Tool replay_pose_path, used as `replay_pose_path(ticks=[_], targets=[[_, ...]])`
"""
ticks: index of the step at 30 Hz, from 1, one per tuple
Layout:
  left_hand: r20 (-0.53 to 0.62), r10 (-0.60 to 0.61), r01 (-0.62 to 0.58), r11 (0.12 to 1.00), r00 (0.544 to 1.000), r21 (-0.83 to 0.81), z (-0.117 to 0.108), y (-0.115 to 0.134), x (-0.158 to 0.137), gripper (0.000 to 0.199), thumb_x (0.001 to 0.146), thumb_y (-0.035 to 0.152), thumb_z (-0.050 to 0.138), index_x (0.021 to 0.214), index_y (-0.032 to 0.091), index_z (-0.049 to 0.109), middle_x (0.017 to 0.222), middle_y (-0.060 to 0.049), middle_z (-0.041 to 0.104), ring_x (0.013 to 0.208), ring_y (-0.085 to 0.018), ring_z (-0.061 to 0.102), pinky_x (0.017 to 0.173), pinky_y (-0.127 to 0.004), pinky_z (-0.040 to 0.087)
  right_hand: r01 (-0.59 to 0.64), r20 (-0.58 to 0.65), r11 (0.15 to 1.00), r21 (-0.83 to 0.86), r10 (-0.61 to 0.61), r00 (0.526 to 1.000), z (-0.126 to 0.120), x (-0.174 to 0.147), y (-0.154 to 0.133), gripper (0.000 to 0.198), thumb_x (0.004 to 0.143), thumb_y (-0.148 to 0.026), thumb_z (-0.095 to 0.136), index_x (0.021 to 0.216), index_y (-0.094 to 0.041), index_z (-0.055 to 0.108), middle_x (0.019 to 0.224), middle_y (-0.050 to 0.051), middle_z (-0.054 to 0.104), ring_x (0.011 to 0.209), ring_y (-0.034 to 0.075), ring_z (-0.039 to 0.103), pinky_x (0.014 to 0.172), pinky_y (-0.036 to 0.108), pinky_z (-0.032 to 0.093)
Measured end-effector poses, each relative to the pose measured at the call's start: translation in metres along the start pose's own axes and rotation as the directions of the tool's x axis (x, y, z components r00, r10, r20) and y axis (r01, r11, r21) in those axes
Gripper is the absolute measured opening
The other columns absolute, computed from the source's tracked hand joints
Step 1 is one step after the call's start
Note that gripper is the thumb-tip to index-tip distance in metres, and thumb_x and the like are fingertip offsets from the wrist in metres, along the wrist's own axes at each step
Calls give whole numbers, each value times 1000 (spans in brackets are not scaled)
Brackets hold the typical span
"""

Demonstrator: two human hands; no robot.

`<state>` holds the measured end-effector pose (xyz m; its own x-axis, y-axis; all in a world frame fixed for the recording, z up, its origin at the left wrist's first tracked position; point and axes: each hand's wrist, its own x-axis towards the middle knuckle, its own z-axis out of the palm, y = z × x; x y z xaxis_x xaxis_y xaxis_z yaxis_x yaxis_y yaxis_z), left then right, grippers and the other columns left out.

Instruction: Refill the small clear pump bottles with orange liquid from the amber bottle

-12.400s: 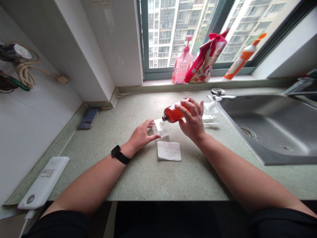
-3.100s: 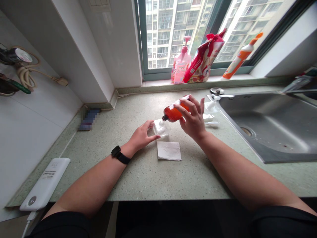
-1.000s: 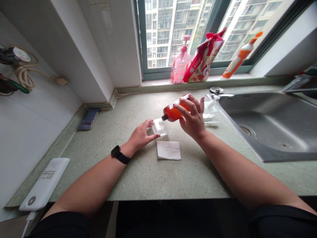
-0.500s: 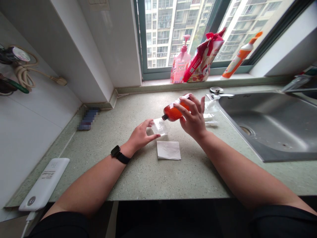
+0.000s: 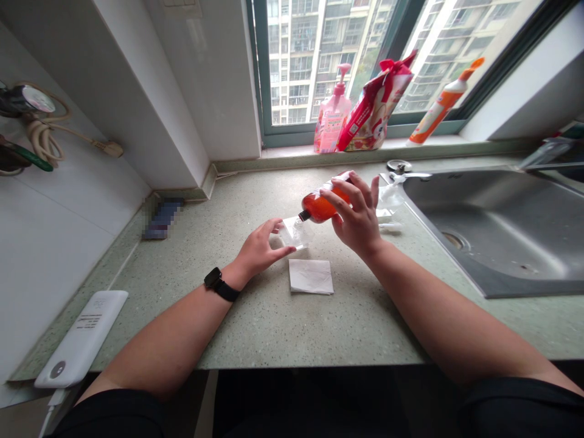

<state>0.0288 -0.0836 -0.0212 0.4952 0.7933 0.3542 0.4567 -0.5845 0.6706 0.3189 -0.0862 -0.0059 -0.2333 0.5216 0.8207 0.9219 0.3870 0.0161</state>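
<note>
In my right hand (image 5: 361, 220), an amber-orange bottle (image 5: 322, 208) with a white label lies tilted, its dark neck pointing down and left. The neck is right over a small clear plastic container (image 5: 294, 236) on the counter, and something clear shows at the mouth. My left hand (image 5: 256, 250), below a black watch (image 5: 213, 278) on the wrist, steadies the container between thumb and fingers. Just in front of the container lies a folded white tissue (image 5: 311, 277). Behind my right hand, a clear plastic wrapper (image 5: 389, 196) is partly covered.
A steel sink (image 5: 493, 289) is set into the counter at the right. On the windowsill stand a pink pump bottle (image 5: 333, 121), a red bag (image 5: 376, 112) and an orange-white bottle (image 5: 440, 109). A white power bank (image 5: 82, 340) rests at the left edge, its cable hanging down.
Almost nothing differs. The bottle and my right hand have shifted very slightly to the right; the left hand keeps its place on the container.
</note>
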Motion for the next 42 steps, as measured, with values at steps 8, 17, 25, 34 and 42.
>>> replay_pose_path(ticks=[8,17,25,34,42], targets=[[1,-9,9,1000,1000,4,-1,0,0,72,87,54,87,144,24,55,131,-13,73,116,-31,73,100,-51,60,18,-24,1000,-23,-19,1000,-1,1,-1,76,96,-9,59,158,-49,46,154,2,60,159,37,42,132,78,17],[-6,-2,2,1000,1000,7,0,0,0,72,88,54,87,144,25,55,131,-12,73,115,-30,73,99,-50,60,14,-20,1000,-29,-14,1000,-2,2,-1,83,93,-7,58,160,-52,41,153,1,60,159,37,42,132,79,17],[1,-10,10,1000,1000,5,-1,1,0,71,87,54,87,144,24,55,133,-12,72,116,-31,73,100,-51,60,12,-15,999,-35,-12,1000,-2,2,-1,81,93,-7,58,159,-52,43,153,0,60,158,37,43,132,78,17],[-6,-16,16,1000,1000,6,0,1,0,72,87,53,88,144,25,55,131,-12,73,115,-31,73,100,-51,60,22,-29,999,-28,-22,999,-3,3,-1,78,95,-8,57,158,-51,45,153,0,59,158,36,43,132,78,18],[-13,2,-2,1000,1000,4,0,0,0,72,87,51,89,144,24,56,131,-12,73,115,-30,74,102,-50,60,42,-50,999,-22,-43,998,-2,2,0,75,97,-9,57,159,-50,45,153,1,60,159,35,42,132,77,17]])
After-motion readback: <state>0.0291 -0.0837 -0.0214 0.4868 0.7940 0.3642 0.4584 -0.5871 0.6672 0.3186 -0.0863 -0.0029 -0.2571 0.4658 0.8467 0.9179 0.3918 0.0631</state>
